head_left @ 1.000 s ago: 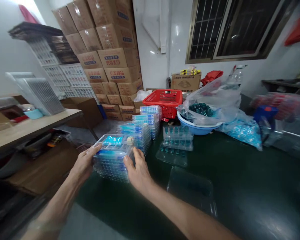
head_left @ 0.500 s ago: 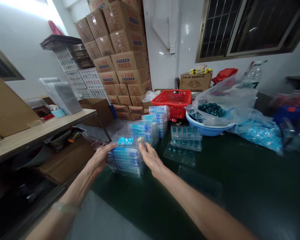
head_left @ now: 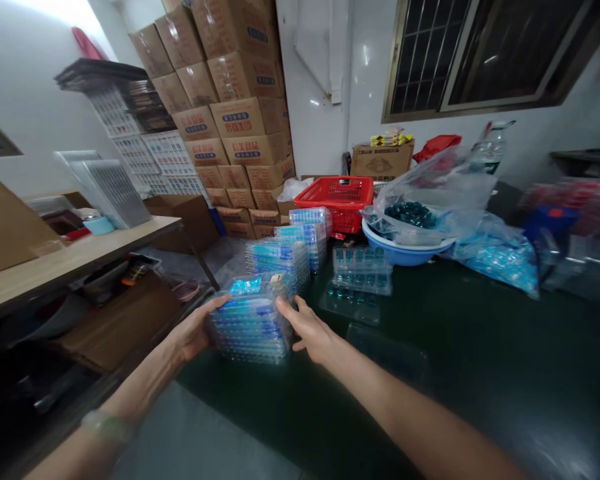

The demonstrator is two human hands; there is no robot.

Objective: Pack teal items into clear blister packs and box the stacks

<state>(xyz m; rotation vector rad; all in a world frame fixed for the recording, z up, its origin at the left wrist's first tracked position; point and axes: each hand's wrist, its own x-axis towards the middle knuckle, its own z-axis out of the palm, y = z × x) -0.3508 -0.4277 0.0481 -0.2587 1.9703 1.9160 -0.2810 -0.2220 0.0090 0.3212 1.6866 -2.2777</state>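
Along the near left edge of the dark green bench [head_left: 430,373], more tray stacks [head_left: 293,250] are rising behind a stack of clear plastic trays [head_left: 250,330], which is sitting between the left hand [head_left: 195,333], pressing one side, and the right hand [head_left: 310,330], touching the other with fingers spread, grip impossible to tell

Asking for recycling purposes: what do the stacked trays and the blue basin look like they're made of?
The stacked trays look like thin clear plastic, glossy, with blue contents showing through. The blue basin seems smooth moulded plastic, going by its sheen and rolled rim.
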